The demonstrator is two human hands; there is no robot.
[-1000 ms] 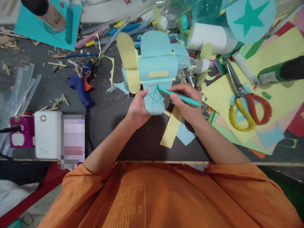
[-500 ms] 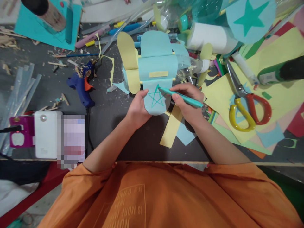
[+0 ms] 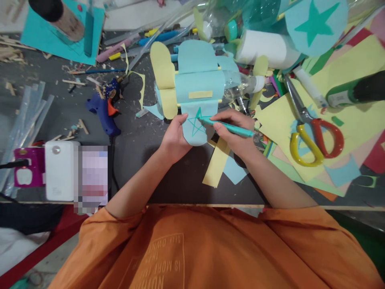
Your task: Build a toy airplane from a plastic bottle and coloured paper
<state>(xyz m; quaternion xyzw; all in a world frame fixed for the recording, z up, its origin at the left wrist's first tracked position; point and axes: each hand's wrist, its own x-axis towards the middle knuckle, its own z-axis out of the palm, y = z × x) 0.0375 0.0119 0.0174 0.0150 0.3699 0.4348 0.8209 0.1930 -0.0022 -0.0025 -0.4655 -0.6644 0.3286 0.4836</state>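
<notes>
A toy plane (image 3: pixel 198 85) made from a plastic bottle and light-blue and yellow paper lies in front of me. My left hand (image 3: pixel 177 138) grips its near wing, thumb on top and the other fingers hidden underneath. On that wing is a green outlined star (image 3: pixel 197 125), its top point partly coloured in. My right hand (image 3: pixel 236 128) is closed round a teal marker (image 3: pixel 230 126), with the tip on the star's upper part. Below the right hand lie a yellow paper strip (image 3: pixel 215 164) and a light-blue paper scrap (image 3: pixel 234 170).
To the left are a blue glue gun (image 3: pixel 104 112), a white power bank (image 3: pixel 61 170) and a phone (image 3: pixel 94 172). Scissors (image 3: pixel 311 124) rest on paper sheets at right, near a dark-capped bottle (image 3: pixel 355 90). Behind stands another bottle craft with a green star (image 3: pixel 317 24).
The marker tip has moved down and slightly left from the star's top point, my right hand shifting left with it. More green fills the top point. My left hand keeps its hold.
</notes>
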